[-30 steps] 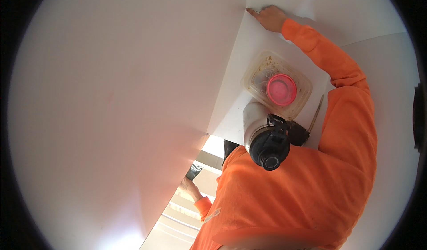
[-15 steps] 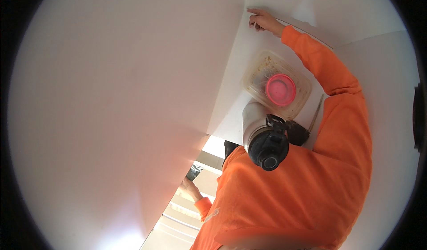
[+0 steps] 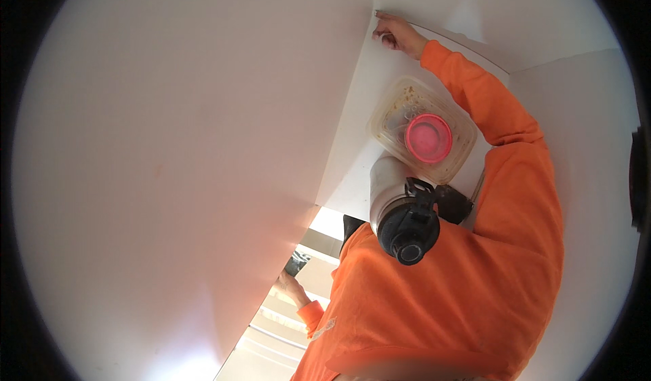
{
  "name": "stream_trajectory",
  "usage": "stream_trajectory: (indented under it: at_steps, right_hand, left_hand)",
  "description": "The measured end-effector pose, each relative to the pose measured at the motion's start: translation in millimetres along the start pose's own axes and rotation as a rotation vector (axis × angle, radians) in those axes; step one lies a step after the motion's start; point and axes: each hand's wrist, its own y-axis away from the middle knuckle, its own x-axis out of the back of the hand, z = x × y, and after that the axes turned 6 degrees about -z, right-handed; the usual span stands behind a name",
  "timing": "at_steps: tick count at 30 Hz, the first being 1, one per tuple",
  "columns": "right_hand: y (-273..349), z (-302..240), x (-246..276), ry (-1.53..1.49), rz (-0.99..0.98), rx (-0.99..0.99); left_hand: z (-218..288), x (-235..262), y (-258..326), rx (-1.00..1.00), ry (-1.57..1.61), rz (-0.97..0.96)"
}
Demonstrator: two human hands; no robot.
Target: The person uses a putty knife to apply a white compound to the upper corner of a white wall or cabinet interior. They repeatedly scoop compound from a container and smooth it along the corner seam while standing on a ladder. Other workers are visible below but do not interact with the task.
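Note:
My right hand (image 3: 401,36) reaches into the far corner of the white surface. Its index finger is stretched out, the tip touching the corner where the panels meet; the other fingers bend loosely beneath it, and I see nothing held. At lower left, my left hand (image 3: 290,290) is partly hidden by the edge of the large white panel (image 3: 169,144). Its fingers are out of sight, close to a dark grey patterned thing (image 3: 297,263) that I cannot make out. Nearer than my right hand lies a stained clear plastic tub (image 3: 388,127) with a round pink-rimmed lid or cup (image 3: 428,138) in it.
A pale bottle with a black flip lid (image 3: 409,228) stands close to my orange-sleeved body. Beside it lies a dark flat tool (image 3: 454,205) with a thin handle, partly covered by my clothing. White walls (image 3: 576,123) close in at the back and right.
My right hand has shifted slightly left along the corner, its fingers more bent. My right sleeve has moved left and now covers more of the thin handle. My left hand looks unchanged.

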Motion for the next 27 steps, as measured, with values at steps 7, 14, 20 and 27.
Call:
stream_trajectory:
  at_steps: [7,14,20,27]
  right_hand:
    - [-2.7,7.5,15.7,-0.162,0.029,-0.072]
    - [20.2,15.7,23.4,1.324,0.242,0.405]
    - [14.8,-4.2,27.5,1.781,0.168,0.512]
    - [2.7,-8.7,32.4,2.03,0.113,0.488]
  left_hand:
    - [-6.0,0.8,-1.2,-0.035,0.014,0.003]
    - [-10.2,4.7,-2.7,0.002,0.069,-0.025]
    - [-5.2,2.4,-2.6,0.025,-0.014,0.031]
    - [0.0,0.9,1.5,0.006,-0.023,0.017]
